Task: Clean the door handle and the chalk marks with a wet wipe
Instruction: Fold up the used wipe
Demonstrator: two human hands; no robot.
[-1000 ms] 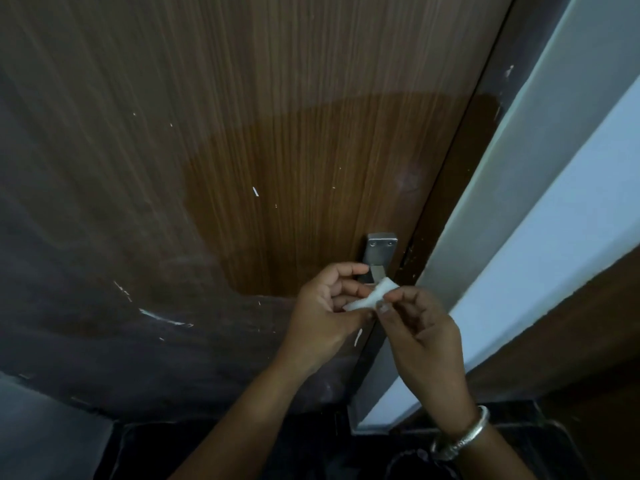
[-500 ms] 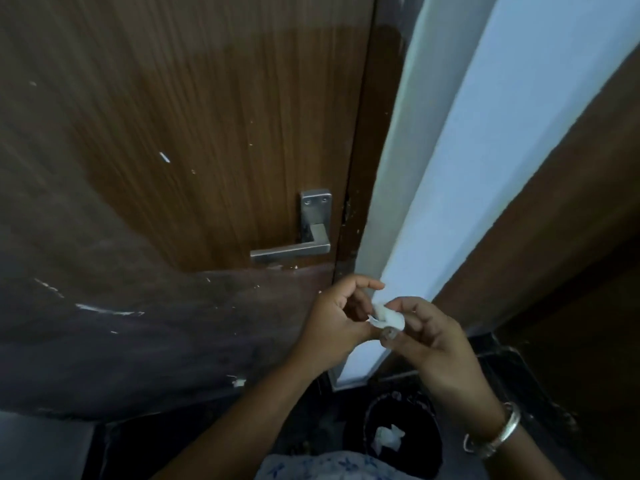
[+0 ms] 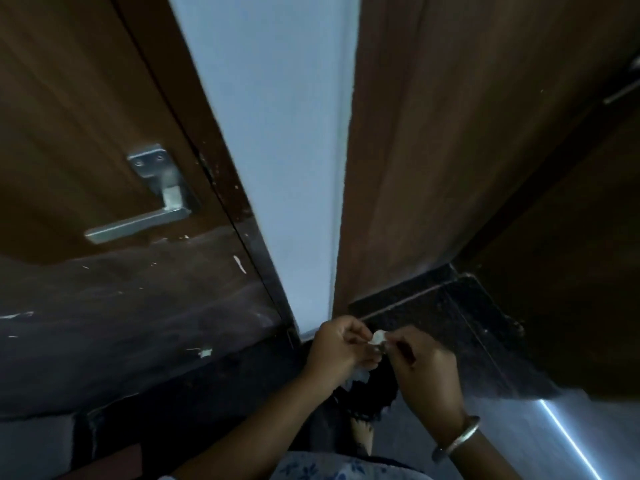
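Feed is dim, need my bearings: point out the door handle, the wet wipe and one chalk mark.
door handle point(image 3: 138, 225): head view, middle of lever.
wet wipe point(image 3: 378, 337): head view, visible white wad.
chalk mark point(image 3: 239, 264): head view, middle of white streak.

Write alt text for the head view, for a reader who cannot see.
The left hand and right hand pinch a white wipe between them, low in frame. Upper left, a metal door handle sits on a brown door, white marks below it.

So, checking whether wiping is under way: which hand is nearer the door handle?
Left. The left hand is below and right of the door handle, not touching; the right hand lies farther right; both pinch the wipe.
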